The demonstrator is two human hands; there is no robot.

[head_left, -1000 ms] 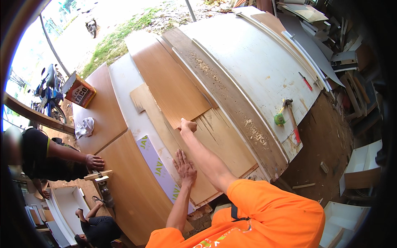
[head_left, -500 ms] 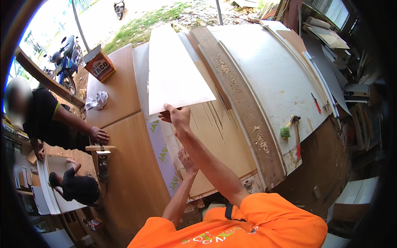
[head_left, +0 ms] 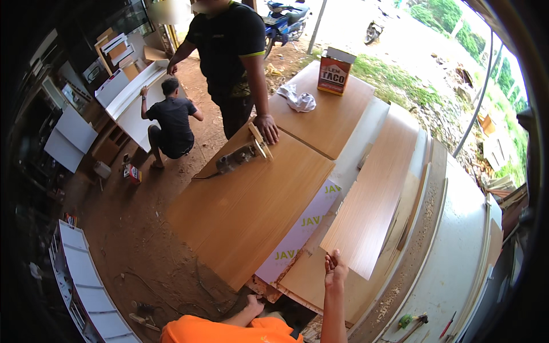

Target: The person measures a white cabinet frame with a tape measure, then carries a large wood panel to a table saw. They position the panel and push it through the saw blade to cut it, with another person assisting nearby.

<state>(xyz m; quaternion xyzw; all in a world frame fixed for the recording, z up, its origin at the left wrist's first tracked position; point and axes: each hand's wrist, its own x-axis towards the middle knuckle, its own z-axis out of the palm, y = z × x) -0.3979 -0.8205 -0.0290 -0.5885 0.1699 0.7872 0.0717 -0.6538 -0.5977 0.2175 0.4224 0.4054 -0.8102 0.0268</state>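
My right hand [head_left: 336, 267] pinches the near edge of a long wood-grain laminate sheet [head_left: 374, 191], thumb on top. The sheet stretches away from me above the worktable, over a bare plywood board [head_left: 303, 283]. Beside the table's near edge, my left hand [head_left: 254, 304] hangs low, its fingers partly hidden. Left of the sheet lie brown wood-grain panels [head_left: 257, 211] and a pale purple printed strip [head_left: 300, 228].
A co-worker's hand [head_left: 266, 128] rests on the panels near a power tool [head_left: 235, 158]. A square can [head_left: 335, 71] and white rag [head_left: 297, 98] sit farther back. Another person [head_left: 171, 123] crouches by a white cabinet. At right are a hammer [head_left: 420, 321] and green tape measure [head_left: 405, 320].
My view has swung left. The sheet, pale with glare before, now shows its wood grain and remains in my right hand. My left hand has moved from over the plywood to the table's near edge.
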